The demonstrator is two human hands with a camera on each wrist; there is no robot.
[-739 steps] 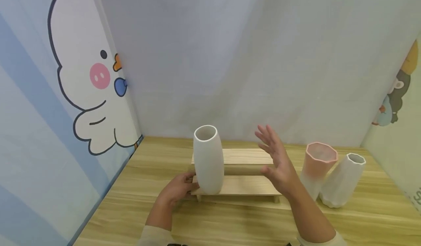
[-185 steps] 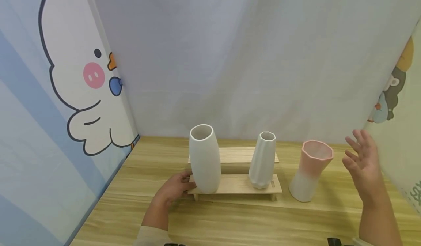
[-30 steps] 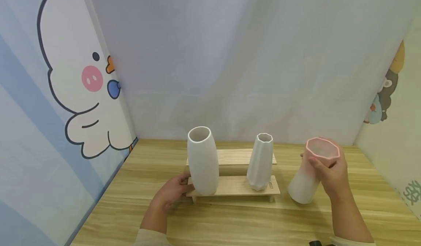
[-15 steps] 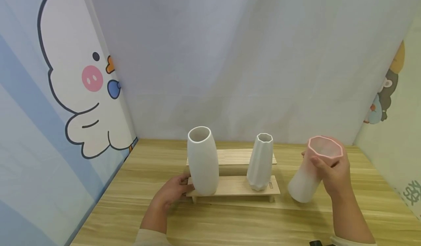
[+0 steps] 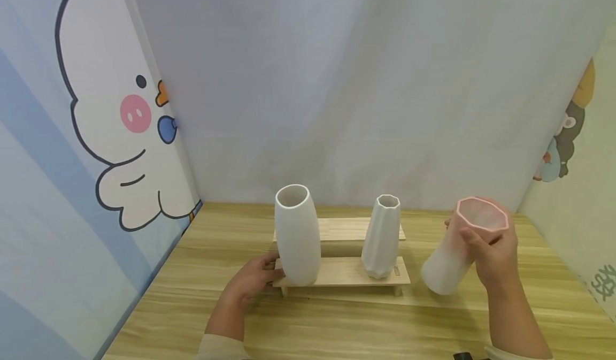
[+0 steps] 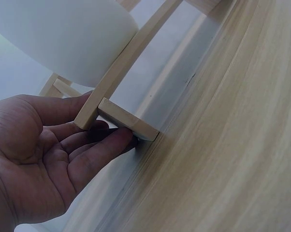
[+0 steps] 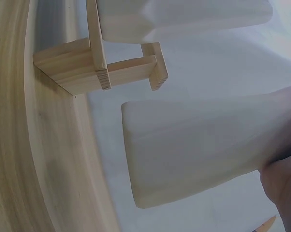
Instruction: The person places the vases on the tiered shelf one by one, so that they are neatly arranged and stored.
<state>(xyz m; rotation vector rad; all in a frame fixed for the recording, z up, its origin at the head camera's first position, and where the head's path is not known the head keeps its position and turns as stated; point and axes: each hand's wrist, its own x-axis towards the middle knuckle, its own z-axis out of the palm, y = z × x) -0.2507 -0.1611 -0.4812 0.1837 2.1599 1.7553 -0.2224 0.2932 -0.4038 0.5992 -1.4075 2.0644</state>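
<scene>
My right hand (image 5: pixel 497 255) grips the upper, pink part of a pink-and-white vase (image 5: pixel 445 266), thumb just below its faceted rim. The vase leans with its mouth to the right; its base (image 7: pixel 136 159) hangs clear of the wooden table in the right wrist view. At the left end of a two-tier wooden stand (image 5: pixel 339 272), my left hand (image 5: pixel 251 278) holds the lower shelf, thumb at the board and fingers at the leg (image 6: pixel 128 118). On that shelf stand a tall smooth white vase (image 5: pixel 298 239) at the left and a ribbed white vase (image 5: pixel 382 242) at the right.
The stand's upper shelf (image 5: pixel 344 229) rises behind the lower one. A pale cloth (image 5: pixel 337 108) hangs behind the table (image 5: pixel 346 328). Cartoon-printed panels close in the left side (image 5: pixel 96 103) and right side (image 5: pixel 577 199).
Earlier the ribbed vase was moved from the table onto the lower shelf. Since then my right hand has taken the pink-and-white vase, lifting and tilting it rightward over the last second. My left hand stays put.
</scene>
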